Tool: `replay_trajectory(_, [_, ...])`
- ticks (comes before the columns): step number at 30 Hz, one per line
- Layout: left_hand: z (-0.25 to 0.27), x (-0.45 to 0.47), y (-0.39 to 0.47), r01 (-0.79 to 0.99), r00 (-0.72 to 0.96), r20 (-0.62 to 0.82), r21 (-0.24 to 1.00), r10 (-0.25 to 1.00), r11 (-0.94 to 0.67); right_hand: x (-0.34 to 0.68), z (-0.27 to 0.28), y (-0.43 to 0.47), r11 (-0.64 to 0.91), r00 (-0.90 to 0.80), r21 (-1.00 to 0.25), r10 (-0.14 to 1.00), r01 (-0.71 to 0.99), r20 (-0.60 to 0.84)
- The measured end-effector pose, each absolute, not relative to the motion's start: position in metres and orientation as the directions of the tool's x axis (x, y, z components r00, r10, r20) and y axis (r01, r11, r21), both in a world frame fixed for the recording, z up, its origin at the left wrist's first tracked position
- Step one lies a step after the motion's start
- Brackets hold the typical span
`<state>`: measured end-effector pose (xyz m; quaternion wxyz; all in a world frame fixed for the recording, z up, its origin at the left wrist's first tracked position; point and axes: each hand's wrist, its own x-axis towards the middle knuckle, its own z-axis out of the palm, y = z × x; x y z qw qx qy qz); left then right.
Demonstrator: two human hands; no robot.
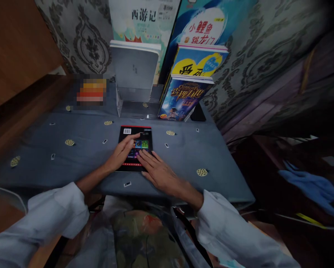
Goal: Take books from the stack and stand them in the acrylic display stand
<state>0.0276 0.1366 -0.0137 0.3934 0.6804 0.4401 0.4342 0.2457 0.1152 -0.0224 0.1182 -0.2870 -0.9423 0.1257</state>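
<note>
A black book [129,138] lies on the table with a barcode, small colourful pictures and a red strip showing on its upward face. My left hand [121,152] rests on its left side, the index finger stretched across the cover. Over the lower right part of the same book, my right hand [159,169] lies flat with its fingers extended. Neither hand grips anything. Parts of the cover are hidden under my fingers.
Behind the book, a clear acrylic stand [139,108] holds a grey book [136,69]. To its right stand a blue book [183,97] and a yellow-and-blue book [195,61], with taller books behind. A dark flat object [198,112] lies beside them. A patterned cloth [85,160] covers the table.
</note>
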Motion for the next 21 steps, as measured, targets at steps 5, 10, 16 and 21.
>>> replay_trajectory(5, [-0.007,0.025,0.122,0.569,0.484,0.136,0.702,0.864,-0.429,0.247,-0.022,0.112,0.804,-0.806,-0.327,0.567,0.496,0.171])
replay_trajectory(10, [-0.009,0.011,0.163,0.709,0.493,0.054,0.554,0.868,-0.437,0.247,-0.022,0.112,0.798,-0.795,-0.344,0.576,0.495,0.192])
replay_trajectory(16, [-0.012,-0.002,0.212,0.824,0.477,0.011,0.341,0.879,-0.452,0.246,-0.021,0.112,0.793,-0.796,-0.354,0.578,0.495,0.18])
replay_trajectory(21, [-0.011,0.012,0.187,0.68,0.707,-0.034,0.307,0.707,-0.666,0.245,-0.019,0.111,0.792,-0.794,-0.356,0.58,0.497,0.182])
